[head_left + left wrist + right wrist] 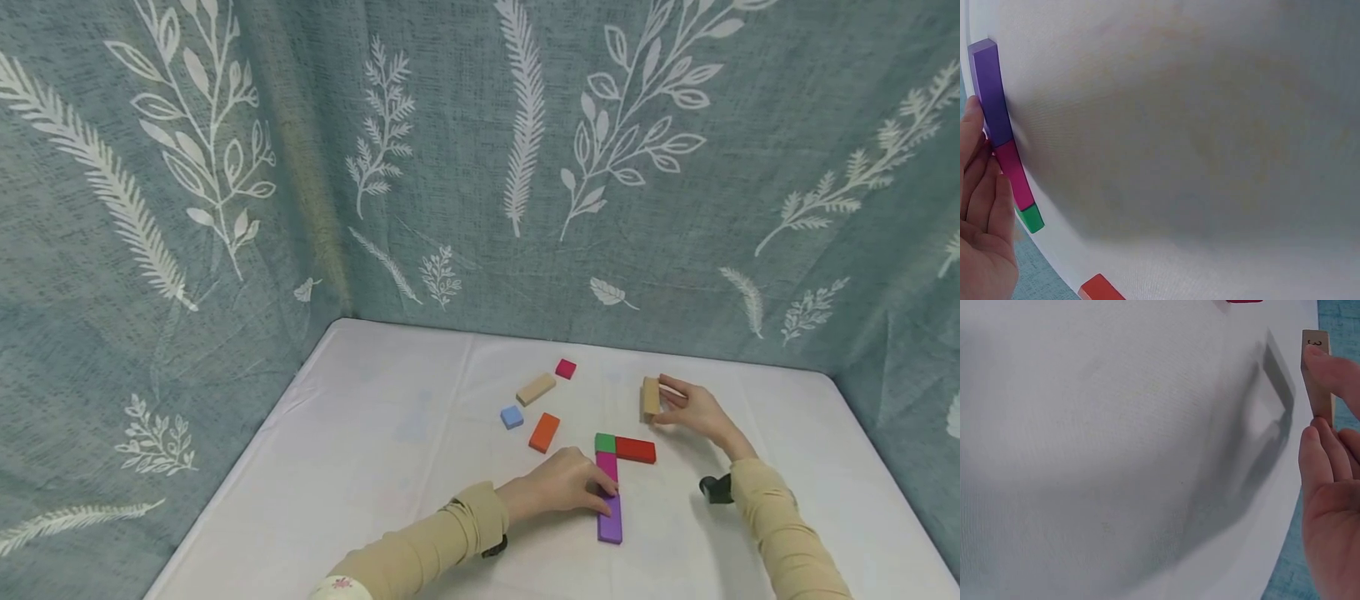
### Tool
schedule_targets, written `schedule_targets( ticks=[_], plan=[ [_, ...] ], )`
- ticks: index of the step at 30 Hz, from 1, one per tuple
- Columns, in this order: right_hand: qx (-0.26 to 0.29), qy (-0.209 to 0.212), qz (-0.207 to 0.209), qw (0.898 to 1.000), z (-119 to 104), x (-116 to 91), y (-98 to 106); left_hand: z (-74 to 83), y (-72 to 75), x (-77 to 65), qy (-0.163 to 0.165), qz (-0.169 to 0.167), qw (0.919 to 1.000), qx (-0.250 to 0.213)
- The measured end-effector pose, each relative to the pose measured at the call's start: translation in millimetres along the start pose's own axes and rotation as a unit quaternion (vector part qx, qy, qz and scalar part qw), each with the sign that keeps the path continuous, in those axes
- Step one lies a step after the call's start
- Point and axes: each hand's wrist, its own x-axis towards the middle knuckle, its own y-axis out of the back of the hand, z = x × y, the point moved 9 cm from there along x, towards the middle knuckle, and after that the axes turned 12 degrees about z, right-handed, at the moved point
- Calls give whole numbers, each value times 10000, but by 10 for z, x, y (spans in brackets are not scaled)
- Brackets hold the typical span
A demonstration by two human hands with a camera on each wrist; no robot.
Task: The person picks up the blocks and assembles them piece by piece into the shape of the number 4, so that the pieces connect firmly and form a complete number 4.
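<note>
A purple block (611, 530), a magenta block (607, 465) and a small green block (605, 442) lie end to end in a line. A red block (636, 451) extends right from the green one. My left hand (562, 482) pinches the purple block near its joint with the magenta one, thumb on the purple. In my right hand (693, 414) is a beige block (1317, 381) marked with a 3, gripped between thumb and fingertips. In the right wrist view, the beige block's shadow falls apart from it on the white tabletop.
Left of the line lie an orange block (544, 432) and a small light blue block (512, 417). Farther back are another beige block (536, 389) and a small crimson block (566, 368). A leaf-patterned teal curtain (465, 167) borders the back and sides of the white table (360, 417).
</note>
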Motion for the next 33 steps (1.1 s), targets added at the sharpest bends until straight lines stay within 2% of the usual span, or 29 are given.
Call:
schedule_targets(
  ticks=[14,33],
  plan=[
    [172,90,85,9998,-86,41,90,-14,4,8,111,-19,9999,-19],
    [142,374,195,9990,-459,41,139,13,13,6,27,-26,10000,-31]
  ],
)
